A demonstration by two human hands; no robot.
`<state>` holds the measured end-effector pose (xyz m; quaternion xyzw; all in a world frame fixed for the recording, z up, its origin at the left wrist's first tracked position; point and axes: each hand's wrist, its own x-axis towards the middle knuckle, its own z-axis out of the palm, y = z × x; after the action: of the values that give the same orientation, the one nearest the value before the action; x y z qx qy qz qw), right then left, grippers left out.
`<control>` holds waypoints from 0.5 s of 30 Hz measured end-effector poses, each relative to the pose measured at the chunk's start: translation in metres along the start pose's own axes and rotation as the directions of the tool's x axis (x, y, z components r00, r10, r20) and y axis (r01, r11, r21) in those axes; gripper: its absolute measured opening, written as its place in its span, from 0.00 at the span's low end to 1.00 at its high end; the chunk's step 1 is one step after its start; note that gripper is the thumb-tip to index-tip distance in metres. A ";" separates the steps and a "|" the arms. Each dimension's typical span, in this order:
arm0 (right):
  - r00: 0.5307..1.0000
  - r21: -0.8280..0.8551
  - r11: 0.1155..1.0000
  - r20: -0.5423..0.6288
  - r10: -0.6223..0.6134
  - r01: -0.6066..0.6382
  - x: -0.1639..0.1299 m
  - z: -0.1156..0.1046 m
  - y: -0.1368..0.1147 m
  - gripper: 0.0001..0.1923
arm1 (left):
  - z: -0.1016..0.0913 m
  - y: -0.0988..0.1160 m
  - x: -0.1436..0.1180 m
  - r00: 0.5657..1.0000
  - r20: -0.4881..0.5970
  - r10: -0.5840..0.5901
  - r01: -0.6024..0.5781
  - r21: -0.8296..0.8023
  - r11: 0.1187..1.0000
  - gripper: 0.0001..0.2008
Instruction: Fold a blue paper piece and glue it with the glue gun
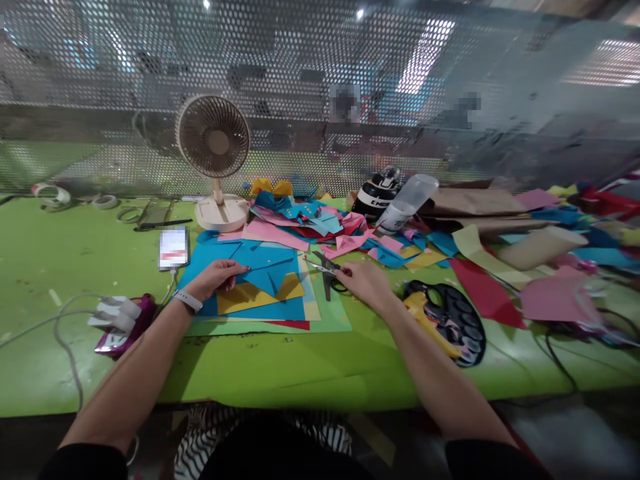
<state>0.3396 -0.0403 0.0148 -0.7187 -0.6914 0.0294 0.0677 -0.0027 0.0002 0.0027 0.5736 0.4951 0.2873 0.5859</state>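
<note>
My left hand [219, 277] pinches the edge of a folded blue paper piece [267, 270] between thumb and fingers. Under it are a yellow sheet [260, 296] and a stack with blue, cream, red and pale green [336, 321] sheets. To the right, my right hand [361, 283] is closed on a slim silvery pointed tool [320, 267], its tip towards the blue paper; its exact kind is hard to make out. Dark scissors [327, 288] lie just beneath, close to the fingers, partly hidden by them.
Behind the stack stand a fan [215, 137], heaped paper scraps [300, 217], a black bottle [373, 199] and a clear bottle [413, 200]. A phone [173, 248] and plugged power strip [127, 327] lie left. A black palette [463, 323] with a yellow glue gun [425, 323] lies right.
</note>
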 end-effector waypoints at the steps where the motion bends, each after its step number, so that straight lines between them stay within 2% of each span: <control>1: 1.000 -0.007 1.000 -0.004 0.007 -0.007 0.000 0.001 0.000 0.16 | 0.000 0.000 0.000 1.000 0.010 -0.003 0.003 -0.003 1.000 0.16; 9: 0.999 -0.067 0.998 -0.053 0.001 -0.004 -0.001 0.012 0.002 0.13 | -0.002 0.009 -0.005 0.999 0.051 -0.013 0.016 -0.053 0.998 0.14; 12: 0.987 -0.074 0.997 -0.157 -0.022 0.011 -0.007 0.017 -0.003 0.14 | -0.001 0.011 -0.007 0.999 0.037 -0.027 0.030 -0.084 0.996 0.14; 13: 0.970 -0.076 0.996 -0.234 -0.071 0.054 -0.010 0.019 -0.007 0.15 | 0.000 0.012 -0.007 0.999 0.034 -0.033 0.036 -0.095 0.995 0.15; 14: 0.926 -0.093 0.985 -0.336 -0.172 0.149 -0.014 0.021 -0.013 0.16 | 0.001 0.012 -0.008 0.998 0.038 -0.039 0.043 -0.108 0.993 0.15; 15: 0.847 -0.134 0.950 -0.430 -0.312 0.282 -0.018 0.022 -0.019 0.17 | 0.002 0.013 -0.009 0.998 0.048 -0.044 0.050 -0.121 0.991 0.15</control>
<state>0.3170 -0.0560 -0.0049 -0.5922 -0.7606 -0.1700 0.2045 -0.0005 -0.0062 0.0170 0.5310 0.4767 0.2903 0.6376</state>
